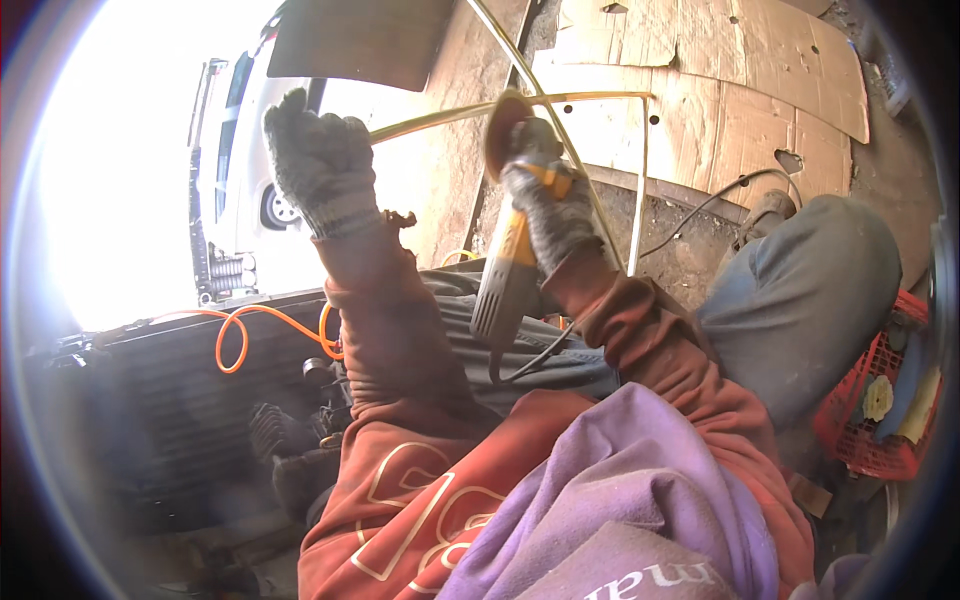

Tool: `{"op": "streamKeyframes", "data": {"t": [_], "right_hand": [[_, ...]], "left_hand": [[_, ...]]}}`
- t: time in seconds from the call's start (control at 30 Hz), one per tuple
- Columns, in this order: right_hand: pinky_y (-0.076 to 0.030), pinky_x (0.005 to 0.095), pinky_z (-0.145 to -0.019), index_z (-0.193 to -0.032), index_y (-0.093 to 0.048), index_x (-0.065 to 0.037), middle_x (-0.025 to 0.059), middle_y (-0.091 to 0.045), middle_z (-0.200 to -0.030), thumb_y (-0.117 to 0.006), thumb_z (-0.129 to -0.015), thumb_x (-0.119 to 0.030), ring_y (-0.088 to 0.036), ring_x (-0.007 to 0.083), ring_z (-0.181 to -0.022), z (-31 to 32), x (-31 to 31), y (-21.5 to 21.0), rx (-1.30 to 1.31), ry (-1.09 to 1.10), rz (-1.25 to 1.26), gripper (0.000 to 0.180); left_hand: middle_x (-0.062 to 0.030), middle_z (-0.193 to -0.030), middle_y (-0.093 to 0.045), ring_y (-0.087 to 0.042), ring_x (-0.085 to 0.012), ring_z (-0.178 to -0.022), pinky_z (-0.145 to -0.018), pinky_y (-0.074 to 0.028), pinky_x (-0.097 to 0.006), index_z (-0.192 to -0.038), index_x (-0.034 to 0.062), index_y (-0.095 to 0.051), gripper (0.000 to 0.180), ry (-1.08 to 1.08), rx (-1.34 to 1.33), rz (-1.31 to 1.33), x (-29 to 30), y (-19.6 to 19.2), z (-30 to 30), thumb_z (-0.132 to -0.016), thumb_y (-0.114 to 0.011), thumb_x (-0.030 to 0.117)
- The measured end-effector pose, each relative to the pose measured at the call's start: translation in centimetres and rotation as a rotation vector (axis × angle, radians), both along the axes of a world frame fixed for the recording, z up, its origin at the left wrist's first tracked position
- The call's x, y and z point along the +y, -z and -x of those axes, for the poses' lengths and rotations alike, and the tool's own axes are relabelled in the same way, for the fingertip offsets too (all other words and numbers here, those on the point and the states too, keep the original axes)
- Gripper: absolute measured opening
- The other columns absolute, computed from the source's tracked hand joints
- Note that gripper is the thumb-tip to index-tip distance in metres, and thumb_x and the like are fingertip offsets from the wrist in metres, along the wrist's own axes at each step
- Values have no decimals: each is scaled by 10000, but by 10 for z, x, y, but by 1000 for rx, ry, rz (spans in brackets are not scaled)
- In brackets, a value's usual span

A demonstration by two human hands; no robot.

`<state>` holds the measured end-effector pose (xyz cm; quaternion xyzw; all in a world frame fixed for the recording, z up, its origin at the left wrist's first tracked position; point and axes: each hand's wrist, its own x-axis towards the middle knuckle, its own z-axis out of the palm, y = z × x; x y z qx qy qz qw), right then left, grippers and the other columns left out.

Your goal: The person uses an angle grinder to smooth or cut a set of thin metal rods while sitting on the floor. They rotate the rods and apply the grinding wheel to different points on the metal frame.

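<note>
My left hand (325,165), in a grey knit glove, is closed around one end of a thin gold-coloured metal strip (430,121). The strip belongs to an angular frame that runs off to the right and crosses a second length. My right hand (555,205), gloved too, grips a yellow and grey angle grinder (508,265) by its body. Its brownish disc (503,130) is right at the strip, to the right of my left hand; whether the two touch, I cannot tell.
Flattened cardboard (710,50) covers the floor ahead. A red plastic crate (880,440) with odds and ends stands by my right knee. An orange hose (235,335) loops over a dark ribbed surface at left. A grey panel (360,40) and a white vehicle (255,170) are beyond.
</note>
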<state>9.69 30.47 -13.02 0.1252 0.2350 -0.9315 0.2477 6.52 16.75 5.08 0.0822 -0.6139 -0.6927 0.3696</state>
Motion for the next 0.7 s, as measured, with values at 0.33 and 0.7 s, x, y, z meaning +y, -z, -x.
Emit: {"op": "streamKeyframes", "data": {"t": [0.33,0.7], "right_hand": [[-506,266,-664,-1007,-566,-81,28,-627,-877,-777,-759,-121,-589,106,-735,17,12,-18,92,58,-41,328],[-532,296,-793,-1142,-389,-107,53,-576,-1028,-776,-754,-89,-592,141,-895,-13,2,-48,363,15,0,549]], "left_hand": [[12,-573,-445,-384,-131,-405,-474,-451,-356,-1055,1,-565,318,49,-147,107,-1,-27,42,-966,-489,297],[54,-492,-283,-245,-76,-376,-371,-246,-256,-1059,7,-541,310,108,-125,18,8,-23,24,-1009,-391,273]]}}
